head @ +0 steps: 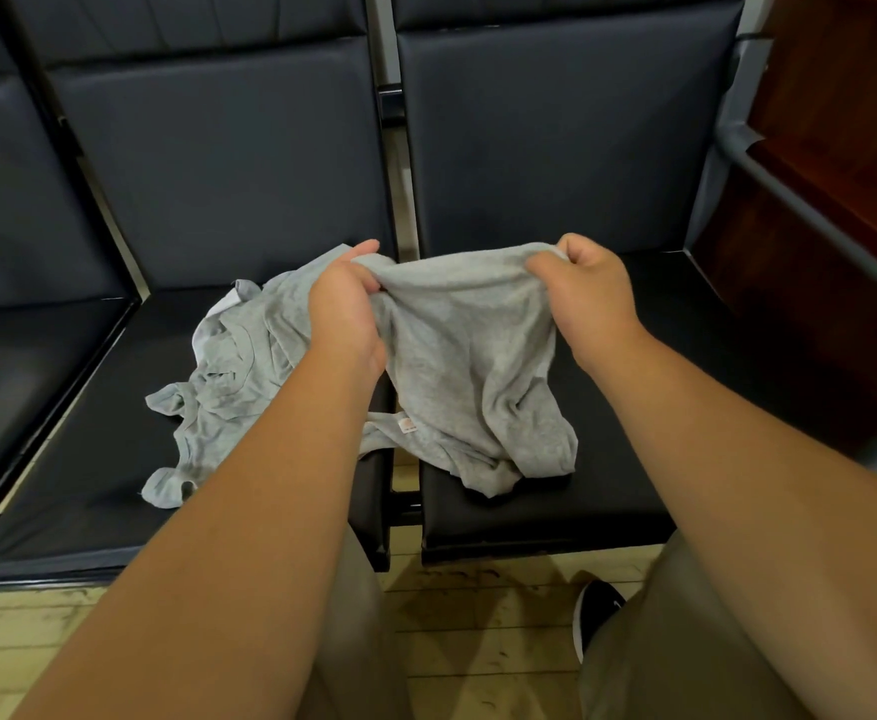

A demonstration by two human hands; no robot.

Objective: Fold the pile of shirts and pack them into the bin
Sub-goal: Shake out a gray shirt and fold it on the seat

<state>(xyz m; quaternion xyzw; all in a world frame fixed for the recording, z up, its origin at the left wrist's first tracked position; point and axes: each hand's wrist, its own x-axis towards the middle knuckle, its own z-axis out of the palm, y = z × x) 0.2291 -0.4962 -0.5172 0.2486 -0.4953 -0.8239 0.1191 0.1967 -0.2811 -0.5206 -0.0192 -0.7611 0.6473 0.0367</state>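
While your left hand (345, 304) and right hand (587, 291) each pinch grey shirt (467, 356) edge, second shirt (234, 366) lies crumpled on black seat (88, 459).

A person wears loose khaki-beige trousers (696, 646) and a black shoe with a white sole edge (593, 610); bare forearms (249, 511) show.

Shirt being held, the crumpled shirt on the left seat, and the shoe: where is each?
held shirt (467, 345): head view, middle of its hanging cloth.
crumpled shirt (234, 366): head view, just below its neckline.
shoe (598, 602): head view, dark upper.
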